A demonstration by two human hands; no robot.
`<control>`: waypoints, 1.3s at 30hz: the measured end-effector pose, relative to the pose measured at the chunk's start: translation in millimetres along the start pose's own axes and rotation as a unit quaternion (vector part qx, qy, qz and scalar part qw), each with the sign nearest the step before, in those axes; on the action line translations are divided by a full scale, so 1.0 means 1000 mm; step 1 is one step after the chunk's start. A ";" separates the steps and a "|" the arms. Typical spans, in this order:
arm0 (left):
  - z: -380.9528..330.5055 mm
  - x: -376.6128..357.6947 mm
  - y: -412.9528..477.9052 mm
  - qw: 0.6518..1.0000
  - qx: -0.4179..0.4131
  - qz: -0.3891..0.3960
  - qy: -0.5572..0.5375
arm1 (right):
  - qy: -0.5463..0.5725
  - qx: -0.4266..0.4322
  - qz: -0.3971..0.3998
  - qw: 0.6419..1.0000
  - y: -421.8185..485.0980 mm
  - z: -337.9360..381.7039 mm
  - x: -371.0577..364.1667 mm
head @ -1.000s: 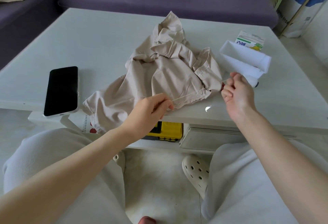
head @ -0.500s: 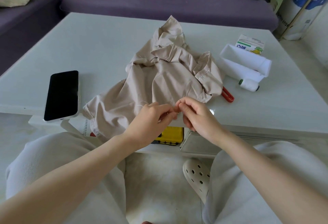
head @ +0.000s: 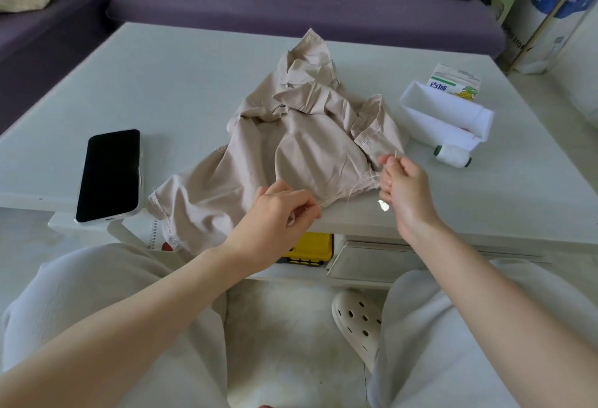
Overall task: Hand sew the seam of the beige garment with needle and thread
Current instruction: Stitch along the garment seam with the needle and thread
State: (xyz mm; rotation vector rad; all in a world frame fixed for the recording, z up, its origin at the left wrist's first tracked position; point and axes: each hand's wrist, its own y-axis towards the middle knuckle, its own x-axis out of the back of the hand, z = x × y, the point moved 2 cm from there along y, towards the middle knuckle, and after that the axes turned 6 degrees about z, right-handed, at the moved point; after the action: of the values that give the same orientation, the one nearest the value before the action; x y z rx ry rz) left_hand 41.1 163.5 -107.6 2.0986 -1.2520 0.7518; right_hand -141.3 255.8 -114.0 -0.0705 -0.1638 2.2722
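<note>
Beige garment (head: pixel 304 148): crumpled on the white table (head: pixel 181 84), raw edge at the near side. My left hand (head: pixel 278 210): fingertips pinch that edge. My right hand (head: pixel 406 187): just right of the cloth, thumb and forefinger pinch the needle (head: pixel 396 154). Thread spool (head: pixel 453 156): lying farther right. Phone (head: pixel 110 174): face up, left.

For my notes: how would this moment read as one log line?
phase: sewing seam | left hand: pinches beige garment edge | right hand: pinches needle | spool: on table
</note>
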 end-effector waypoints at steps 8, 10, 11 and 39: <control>-0.006 0.003 -0.002 0.998 -0.062 -0.028 0.013 | -0.250 0.156 0.037 0.955 -0.029 0.010 -0.014; -0.004 0.004 0.000 0.997 -0.055 -0.041 0.023 | -0.219 0.148 0.118 0.957 -0.040 0.012 -0.022; -0.003 0.005 0.000 0.997 -0.051 -0.045 0.029 | -0.214 0.127 0.161 0.955 -0.045 0.011 -0.026; 0.020 -0.008 -0.014 0.968 -0.036 -0.008 0.248 | -0.392 0.274 0.112 0.871 -0.026 -0.016 -0.022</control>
State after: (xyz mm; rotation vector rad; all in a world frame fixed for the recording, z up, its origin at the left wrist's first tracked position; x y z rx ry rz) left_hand 53.7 158.6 -129.5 1.7113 -0.9659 1.1206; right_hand -106.0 257.1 -126.7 1.1942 0.0842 2.3600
